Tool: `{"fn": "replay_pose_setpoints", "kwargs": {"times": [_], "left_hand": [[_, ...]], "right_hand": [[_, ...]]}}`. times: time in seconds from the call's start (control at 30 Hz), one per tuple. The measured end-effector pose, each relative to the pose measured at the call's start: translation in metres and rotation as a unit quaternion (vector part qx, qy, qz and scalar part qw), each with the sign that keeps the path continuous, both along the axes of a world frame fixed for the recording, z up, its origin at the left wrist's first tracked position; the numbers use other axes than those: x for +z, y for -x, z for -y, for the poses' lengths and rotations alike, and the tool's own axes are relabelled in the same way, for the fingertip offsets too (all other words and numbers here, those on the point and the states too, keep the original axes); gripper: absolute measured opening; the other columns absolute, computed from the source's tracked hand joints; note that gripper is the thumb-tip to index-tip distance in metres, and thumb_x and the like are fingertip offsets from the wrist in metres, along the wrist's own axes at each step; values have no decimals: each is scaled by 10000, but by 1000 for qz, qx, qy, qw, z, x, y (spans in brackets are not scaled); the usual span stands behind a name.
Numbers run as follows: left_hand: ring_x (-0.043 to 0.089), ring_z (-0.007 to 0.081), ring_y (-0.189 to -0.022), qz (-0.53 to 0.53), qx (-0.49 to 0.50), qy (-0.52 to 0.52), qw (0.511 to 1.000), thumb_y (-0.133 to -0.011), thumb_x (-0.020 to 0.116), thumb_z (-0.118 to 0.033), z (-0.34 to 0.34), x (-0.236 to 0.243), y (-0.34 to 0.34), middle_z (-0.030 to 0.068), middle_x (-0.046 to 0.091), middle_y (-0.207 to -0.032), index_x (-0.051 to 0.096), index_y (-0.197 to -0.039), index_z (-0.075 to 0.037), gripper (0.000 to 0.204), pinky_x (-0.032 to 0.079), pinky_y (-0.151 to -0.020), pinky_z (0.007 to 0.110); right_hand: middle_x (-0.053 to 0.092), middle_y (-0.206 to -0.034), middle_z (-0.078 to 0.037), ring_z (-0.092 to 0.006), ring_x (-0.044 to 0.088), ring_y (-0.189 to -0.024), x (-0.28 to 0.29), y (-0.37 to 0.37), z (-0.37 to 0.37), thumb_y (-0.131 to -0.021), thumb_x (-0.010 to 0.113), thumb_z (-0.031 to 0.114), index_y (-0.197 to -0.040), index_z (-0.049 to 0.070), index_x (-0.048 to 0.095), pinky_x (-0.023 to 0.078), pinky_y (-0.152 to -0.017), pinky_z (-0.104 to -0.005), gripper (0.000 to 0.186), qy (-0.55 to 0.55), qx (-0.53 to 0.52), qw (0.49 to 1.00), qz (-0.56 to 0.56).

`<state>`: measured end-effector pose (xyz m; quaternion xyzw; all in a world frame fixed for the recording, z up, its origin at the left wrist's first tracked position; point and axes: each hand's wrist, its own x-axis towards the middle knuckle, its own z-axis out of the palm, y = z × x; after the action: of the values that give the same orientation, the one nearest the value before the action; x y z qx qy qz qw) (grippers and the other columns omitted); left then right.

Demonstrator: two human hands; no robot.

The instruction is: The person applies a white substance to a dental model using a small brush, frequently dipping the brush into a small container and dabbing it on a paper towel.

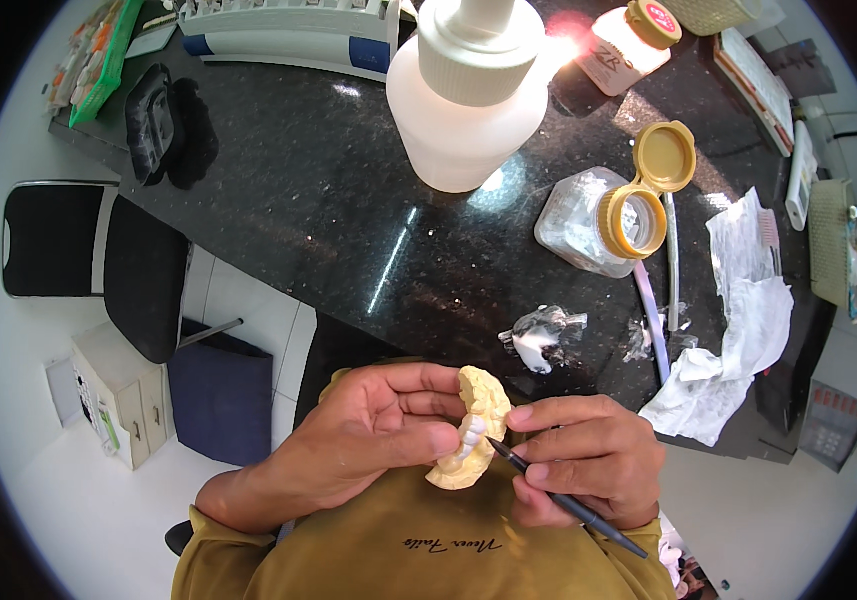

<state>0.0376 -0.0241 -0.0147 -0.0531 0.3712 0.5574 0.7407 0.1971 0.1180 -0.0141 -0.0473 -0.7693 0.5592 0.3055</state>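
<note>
My left hand [389, 415] grips a yellow plaster dental cast [486, 395] between thumb and fingers, in front of my chest. Several white teeth [471, 435] sit along one side of the cast, close to my left thumb. In my right hand [589, 455] is a slim black pen-like tool [574, 507], held like a pencil. Its fine tip meets the cast beside the white teeth; whether it touches them I cannot tell. The right fingertips rest at the cast's right edge.
On the dark tabletop [289, 200] stand a white pump bottle [469, 100] and an open jar [589, 225] with a gold lid. Crumpled plastic with white paste [541, 340], a lilac stick [652, 320] and white tissue [719, 375] lie nearer. A black chair [144, 275] stands left.
</note>
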Motion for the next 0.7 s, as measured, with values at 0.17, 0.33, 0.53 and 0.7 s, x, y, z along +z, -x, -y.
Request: {"fn": "replay_pose_setpoints", "kwargs": {"times": [0.17,0.33,0.53,0.7], "left_hand": [[604,213,-1053,7,8,4,1000,-825,671,-109,1,0,-2,174,596,-1147,450,-1255,78,519,481,-938,344],[601,213,-1059,7,13,-2,1000,-821,679,-109,2,-2,-3,173,594,-1148,453,-1252,77,521,480,-941,345],[599,217,-1064,12,11,-3,1000,-821,679,-108,1,-2,-2,178,593,-1151,453,-1250,80,520,476,-945,348],[597,220,-1068,13,9,-1,1000,-818,677,-102,1,-1,-2,183,589,-1161,451,-1250,81,520,473,-950,350]], "right_hand": [[650,-771,-135,-316,684,-792,0,0,-1,-676,773,-9,-813,-23,621,587,-650,-320,205,-7,4,1000,6],[655,-774,-137,-310,683,-802,2,0,-2,-681,774,-3,-813,-23,622,588,-661,-320,202,-4,16,1000,17],[657,-775,-133,-306,681,-813,3,-1,-2,-677,777,2,-813,-21,626,588,-667,-318,204,-7,18,999,27],[656,-771,-130,-301,681,-811,3,-1,-3,-678,774,0,-813,-19,629,586,-664,-314,199,-11,23,999,31]]}}
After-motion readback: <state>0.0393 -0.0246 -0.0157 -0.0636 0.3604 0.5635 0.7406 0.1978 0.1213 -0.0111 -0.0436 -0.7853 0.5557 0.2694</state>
